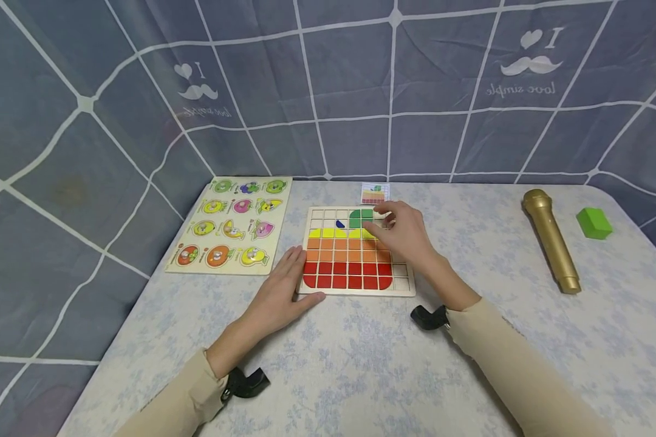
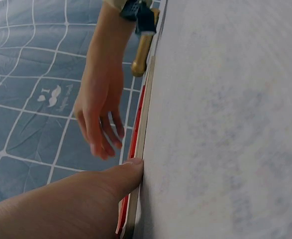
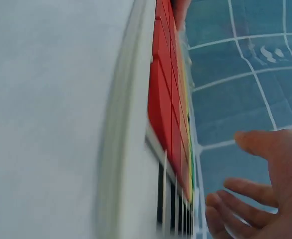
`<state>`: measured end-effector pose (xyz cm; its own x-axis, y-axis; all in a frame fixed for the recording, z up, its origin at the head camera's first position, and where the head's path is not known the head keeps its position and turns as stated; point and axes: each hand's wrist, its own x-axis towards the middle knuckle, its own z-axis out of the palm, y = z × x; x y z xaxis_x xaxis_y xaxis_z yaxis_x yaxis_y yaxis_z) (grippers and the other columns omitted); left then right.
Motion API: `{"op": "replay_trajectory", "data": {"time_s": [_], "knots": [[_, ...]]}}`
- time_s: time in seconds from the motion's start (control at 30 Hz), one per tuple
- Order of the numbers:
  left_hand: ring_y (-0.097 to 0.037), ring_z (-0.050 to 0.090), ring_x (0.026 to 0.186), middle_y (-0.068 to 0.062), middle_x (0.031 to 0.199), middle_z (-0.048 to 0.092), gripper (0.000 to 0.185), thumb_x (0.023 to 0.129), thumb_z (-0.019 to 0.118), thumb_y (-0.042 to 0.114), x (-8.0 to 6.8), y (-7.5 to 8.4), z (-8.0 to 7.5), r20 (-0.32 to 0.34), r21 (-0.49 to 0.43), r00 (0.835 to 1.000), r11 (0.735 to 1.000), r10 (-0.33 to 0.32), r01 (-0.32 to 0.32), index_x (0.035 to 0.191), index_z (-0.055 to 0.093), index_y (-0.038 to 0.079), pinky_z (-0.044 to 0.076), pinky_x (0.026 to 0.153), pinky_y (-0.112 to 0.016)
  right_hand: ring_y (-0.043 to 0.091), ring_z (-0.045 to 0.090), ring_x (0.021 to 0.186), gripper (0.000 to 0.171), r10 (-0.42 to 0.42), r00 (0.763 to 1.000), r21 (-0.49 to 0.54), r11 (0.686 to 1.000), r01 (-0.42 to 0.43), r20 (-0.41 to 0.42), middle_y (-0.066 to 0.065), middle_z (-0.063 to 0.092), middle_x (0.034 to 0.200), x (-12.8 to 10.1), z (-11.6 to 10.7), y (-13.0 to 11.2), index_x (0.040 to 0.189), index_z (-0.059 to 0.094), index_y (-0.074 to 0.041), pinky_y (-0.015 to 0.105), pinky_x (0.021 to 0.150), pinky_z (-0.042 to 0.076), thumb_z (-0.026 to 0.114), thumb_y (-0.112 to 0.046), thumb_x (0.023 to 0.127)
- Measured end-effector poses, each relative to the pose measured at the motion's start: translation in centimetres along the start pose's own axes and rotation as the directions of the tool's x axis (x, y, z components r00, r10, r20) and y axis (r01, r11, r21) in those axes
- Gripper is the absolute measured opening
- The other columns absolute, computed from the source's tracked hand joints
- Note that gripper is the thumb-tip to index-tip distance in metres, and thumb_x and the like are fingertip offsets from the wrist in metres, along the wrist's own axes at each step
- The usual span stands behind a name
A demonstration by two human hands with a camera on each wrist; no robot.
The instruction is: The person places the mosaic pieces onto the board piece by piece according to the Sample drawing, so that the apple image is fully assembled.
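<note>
A wooden grid board (image 1: 403, 284) lies on the table, filled with rows of red tiles (image 1: 340, 267), orange tiles and yellow tiles. Near its top sit several green tiles (image 1: 355, 220) and one small dark blue piece (image 1: 340, 224). My left hand (image 1: 276, 297) rests at the board's lower left corner, fingers straight along the left side, thumb at the front edge. Over the board's upper right part hovers my right hand (image 1: 407, 233). In the right wrist view, its thumb and loosely bent fingers (image 3: 250, 189) stand apart with nothing between them.
Just behind the board is a small pattern card (image 1: 375, 193). A fruit puzzle board (image 1: 197, 216) lies to the left. To the right are a gold microphone (image 1: 552, 240) and a green block (image 1: 594, 223). A grey-blue cloth (image 1: 355, 145) hangs along the table's back edge.
</note>
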<state>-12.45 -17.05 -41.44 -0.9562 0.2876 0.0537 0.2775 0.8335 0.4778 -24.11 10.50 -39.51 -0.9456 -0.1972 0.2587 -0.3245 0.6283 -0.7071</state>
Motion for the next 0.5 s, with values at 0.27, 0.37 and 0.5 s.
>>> {"op": "replay_trajectory", "data": {"time_s": [0.27, 0.37, 0.5], "knots": [[-0.036, 0.017, 0.163, -0.021, 0.173, 0.023, 0.1, 0.095, 0.076, 0.049, -0.1, 0.2, -0.1, 0.004, -0.009, 1.0, 1.0, -0.018, 0.018, 0.164, 0.027, -0.005, 0.025, 0.129, -0.055, 0.039, 0.053, 0.138, 0.082, 0.047, 0.999, -0.063, 0.997, -0.048, -0.018, 0.022, 0.053, 0.154, -3.1, -4.7, 2.6, 0.161, 0.04, -0.006, 0.062, 0.112, 0.042, 0.075, -0.044, 0.096], [-0.036, 0.016, 0.163, -0.021, 0.174, 0.023, 0.1, 0.096, 0.075, 0.05, -0.1, 0.2, -0.1, 0.006, -0.01, 1.0, 1.0, -0.016, 0.016, 0.164, 0.026, -0.004, 0.025, 0.129, -0.056, 0.044, 0.044, 0.145, 0.085, 0.073, 0.997, -0.115, 0.991, -0.072, 0.01, 0.025, 0.045, 0.16, -4.7, -6.5, 3.4, 0.163, 0.035, -0.006, 0.068, 0.117, 0.033, 0.069, -0.049, 0.1], [-0.036, 0.017, 0.164, -0.02, 0.174, 0.023, 0.099, 0.096, 0.075, 0.049, 0.0, 0.1, -0.1, -0.004, -0.016, 1.0, 1.0, -0.01, 0.01, 0.164, 0.027, -0.003, 0.026, 0.129, -0.056, 0.051, 0.032, 0.152, 0.085, 0.119, 0.992, -0.161, 0.981, -0.109, 0.05, 0.029, 0.033, 0.166, -7.0, -8.7, 4.2, 0.166, 0.027, -0.004, 0.073, 0.119, 0.025, 0.058, -0.054, 0.105]]}}
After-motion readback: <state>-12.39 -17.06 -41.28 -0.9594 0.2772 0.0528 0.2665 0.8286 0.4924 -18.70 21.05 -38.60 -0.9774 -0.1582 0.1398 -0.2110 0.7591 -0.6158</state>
